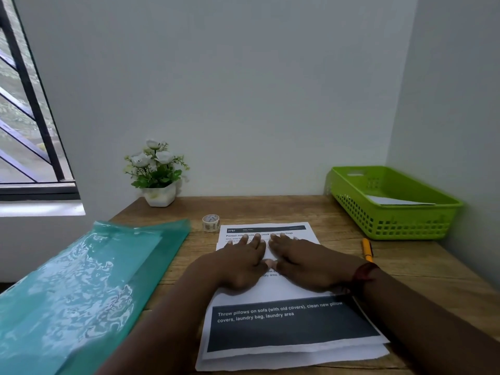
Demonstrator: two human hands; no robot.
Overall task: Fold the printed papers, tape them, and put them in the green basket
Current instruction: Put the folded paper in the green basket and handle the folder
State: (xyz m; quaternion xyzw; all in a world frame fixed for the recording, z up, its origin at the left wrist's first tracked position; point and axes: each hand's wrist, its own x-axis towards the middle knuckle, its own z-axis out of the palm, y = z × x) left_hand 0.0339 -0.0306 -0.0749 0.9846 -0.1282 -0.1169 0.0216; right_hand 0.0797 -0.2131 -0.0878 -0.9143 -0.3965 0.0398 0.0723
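We press left hand [244, 262] and right hand [303, 262] flat, fingers straight, on the printed papers [292, 328] mid-counter [422, 269]. Tape roll [210, 222] just beyond the papers, pen [367, 249] right, teal folder [81, 288] left. Green basket [392, 209] at the far right corner holds one paper; flower pot [158, 175] by the wall.

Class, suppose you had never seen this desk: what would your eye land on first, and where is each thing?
The left hand and right hand lie flat, side by side, on the printed papers in the middle of the wooden desk. A bright green basket sits at the far right corner with a white paper inside, and a shiny teal plastic folder covers the near left.
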